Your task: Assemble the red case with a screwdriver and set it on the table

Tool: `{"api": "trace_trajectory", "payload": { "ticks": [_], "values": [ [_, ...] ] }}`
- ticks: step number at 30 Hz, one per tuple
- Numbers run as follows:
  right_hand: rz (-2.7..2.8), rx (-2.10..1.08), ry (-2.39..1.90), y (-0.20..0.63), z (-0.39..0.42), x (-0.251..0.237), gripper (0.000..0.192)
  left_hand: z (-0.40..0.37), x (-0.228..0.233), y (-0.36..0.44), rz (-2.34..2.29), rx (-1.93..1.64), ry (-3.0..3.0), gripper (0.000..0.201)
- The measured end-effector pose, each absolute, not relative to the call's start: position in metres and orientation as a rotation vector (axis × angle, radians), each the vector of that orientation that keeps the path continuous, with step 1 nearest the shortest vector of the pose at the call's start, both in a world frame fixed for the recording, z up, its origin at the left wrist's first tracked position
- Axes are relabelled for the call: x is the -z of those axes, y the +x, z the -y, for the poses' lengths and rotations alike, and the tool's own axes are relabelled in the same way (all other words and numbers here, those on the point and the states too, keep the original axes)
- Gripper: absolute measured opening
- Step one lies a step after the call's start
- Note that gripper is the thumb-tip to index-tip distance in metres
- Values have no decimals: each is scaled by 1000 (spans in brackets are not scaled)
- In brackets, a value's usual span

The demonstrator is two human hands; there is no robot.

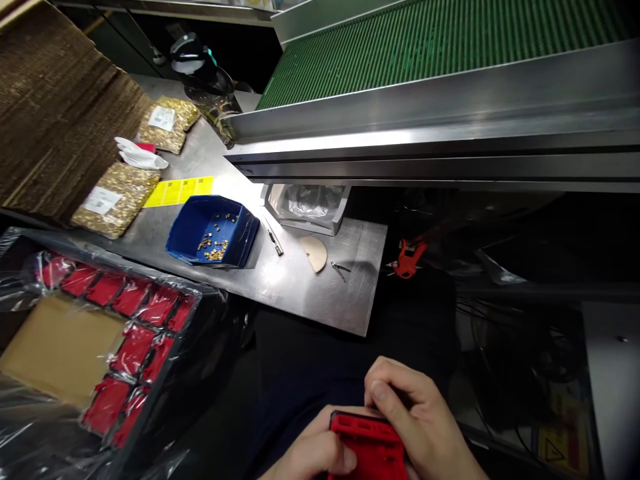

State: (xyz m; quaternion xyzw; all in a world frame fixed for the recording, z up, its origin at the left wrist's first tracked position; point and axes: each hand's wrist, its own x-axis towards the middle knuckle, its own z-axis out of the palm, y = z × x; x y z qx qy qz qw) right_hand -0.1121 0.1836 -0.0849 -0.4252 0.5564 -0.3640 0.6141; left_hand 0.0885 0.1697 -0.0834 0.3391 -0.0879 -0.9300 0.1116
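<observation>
At the bottom of the head view, my left hand [315, 448] grips a red plastic housing [370, 443] with a black rim, the thumb lying on its inner face. My right hand [417, 417] is at the housing's upper right edge, thumb and forefinger pressed together in a pinch; whatever is between them is hidden. On the metal bench ahead, a blue bin [207, 230] contains several small brass pieces [216, 250]. To its right are a slim pen-like tool [273, 240], a beige disc with a cut-out [315, 254] and small metal tweezers or clippers [341, 269].
A green conveyor belt [425, 47] with a metal side rail crosses above the bench [350, 310]. Bags of brass pieces [120, 193] lie by stacked cardboard [55, 100]. At left, a crate [165, 393] holds wrapped red parts [133, 350]. Orange-handled cutters [407, 259] are right of the bench.
</observation>
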Motion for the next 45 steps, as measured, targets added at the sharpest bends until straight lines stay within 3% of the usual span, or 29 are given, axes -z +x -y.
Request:
{"api": "trace_trajectory", "payload": {
  "ticks": [6,22,29,36,45],
  "values": [
    [-1221,766,-1001,-120,-186,84,35,-166,77,83,251,2749,959,45],
    [-1322,870,-957,-107,-193,83,39,-175,85,93,264,2672,1120,40],
    [-1457,926,-975,-105,-196,85,44,-172,83,90,210,2692,1105,51],
    [-1251,981,-997,-109,-194,91,29,-170,86,87,208,2704,1092,45],
    [-1410,1049,-1069,-106,-198,92,28,-166,85,83,231,2683,1072,46]
  ]
}}
